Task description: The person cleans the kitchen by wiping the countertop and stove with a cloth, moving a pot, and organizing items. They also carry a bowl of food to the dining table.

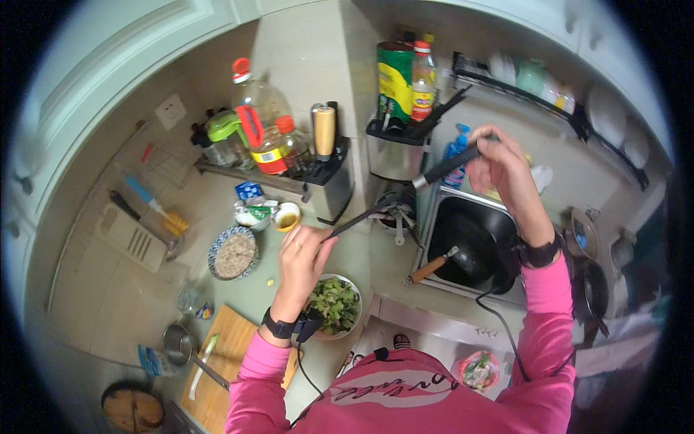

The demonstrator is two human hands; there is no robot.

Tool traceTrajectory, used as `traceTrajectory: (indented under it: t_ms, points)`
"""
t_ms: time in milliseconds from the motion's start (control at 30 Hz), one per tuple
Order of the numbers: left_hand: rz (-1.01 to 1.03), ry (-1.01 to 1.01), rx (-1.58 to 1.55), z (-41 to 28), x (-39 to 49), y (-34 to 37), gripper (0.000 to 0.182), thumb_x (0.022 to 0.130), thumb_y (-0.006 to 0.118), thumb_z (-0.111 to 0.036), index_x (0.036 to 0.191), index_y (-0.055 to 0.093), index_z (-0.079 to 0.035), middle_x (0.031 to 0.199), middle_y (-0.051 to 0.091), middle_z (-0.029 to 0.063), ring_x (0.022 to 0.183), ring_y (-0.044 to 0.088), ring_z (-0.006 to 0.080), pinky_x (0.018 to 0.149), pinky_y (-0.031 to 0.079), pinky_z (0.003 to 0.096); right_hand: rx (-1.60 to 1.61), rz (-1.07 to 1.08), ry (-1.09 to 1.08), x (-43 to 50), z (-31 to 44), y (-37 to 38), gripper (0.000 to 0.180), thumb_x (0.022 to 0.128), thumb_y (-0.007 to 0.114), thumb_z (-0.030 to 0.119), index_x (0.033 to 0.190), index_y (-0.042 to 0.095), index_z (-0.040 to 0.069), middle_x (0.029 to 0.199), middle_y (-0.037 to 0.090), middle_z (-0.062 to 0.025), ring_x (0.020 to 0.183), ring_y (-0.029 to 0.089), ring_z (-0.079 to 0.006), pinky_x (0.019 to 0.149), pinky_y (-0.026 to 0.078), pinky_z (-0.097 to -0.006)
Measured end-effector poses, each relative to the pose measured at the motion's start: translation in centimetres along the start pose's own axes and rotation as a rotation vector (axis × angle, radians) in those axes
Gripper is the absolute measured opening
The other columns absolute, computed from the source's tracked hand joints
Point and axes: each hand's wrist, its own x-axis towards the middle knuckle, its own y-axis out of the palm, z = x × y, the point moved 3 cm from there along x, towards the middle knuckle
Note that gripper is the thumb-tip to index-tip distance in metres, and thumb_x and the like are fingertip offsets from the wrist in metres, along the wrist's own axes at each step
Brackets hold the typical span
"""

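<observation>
A long black-handled cooking utensil [451,167] slants between my two hands above the counter corner. My right hand [501,163] grips its thick handle at the upper end, near the sink. My left hand [300,257] holds the far end of its thin dark shaft [362,216]; the fingers hide the tip, so its kind is unclear. Below my left wrist is a white bowl of chopped leafy greens [337,304]. A patterned bowl [212,255] of pale, grainy food stands to the left, by a small cup of yellowish liquid [286,216].
A black wok [461,233] with a wooden handle [431,269] sits in the sink. A cutting board [222,339] bears a scallion stalk [201,366] and a metal pot's handle. Oil bottles [268,154], a knife block [331,184] and a utensil holder [398,157] line the wall.
</observation>
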Motion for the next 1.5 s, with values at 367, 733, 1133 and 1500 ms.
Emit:
traceTrajectory:
  t_ms: [367,733,1133,1500]
  points:
    - [-0.161,0.439,0.012,-4.2,-1.1,5.2,0.023,0.063,0.073,0.002,0.082,0.064,-0.008,0.084,0.057,0.0015,0.074,0.056,0.0210,0.060,0.042,0.0332,0.010,-0.242,0.148,-16.1,-6.2,-6.3,0.019,0.079,0.068,0.003,0.091,0.052,0.003,0.078,0.059,-0.0053,0.064,0.063,-0.0138,0.049,0.047,-0.0215]
    - [-0.088,0.515,-0.139,-9.9,-0.1,11.8,0.021,0.061,0.072,0.000,0.080,0.064,-0.005,0.085,0.056,0.0025,0.078,0.057,0.0197,0.065,0.045,0.0338,-0.192,0.044,0.471,-23.8,-8.8,-11.2,0.040,0.071,0.071,-0.008,0.106,0.054,0.001,0.094,0.059,-0.0031,0.088,0.056,-0.0088,0.078,0.047,-0.0254]
    - [0.309,-0.005,-0.170,-14.6,-0.6,24.6,0.021,0.064,0.061,0.008,0.082,0.062,-0.004,0.092,0.060,0.0090,0.087,0.058,0.0287,0.073,0.047,0.0354,-0.483,-0.142,0.465,-24.5,-17.5,-18.9,0.031,0.078,0.072,0.020,0.089,0.051,0.001,0.070,0.063,-0.0109,0.062,0.059,-0.0163,0.057,0.044,-0.0297]
    - [1.161,-1.255,-0.618,-13.5,-29.5,20.3,0.019,0.080,0.053,-0.014,0.082,0.065,-0.001,0.089,0.065,0.0105,0.084,0.061,0.0238,0.076,0.046,0.0336,-0.595,0.294,0.300,-20.0,-23.8,-18.4,0.037,0.072,0.077,0.028,0.094,0.062,0.002,0.075,0.066,-0.0145,0.063,0.066,-0.0227,0.058,0.050,-0.0305]
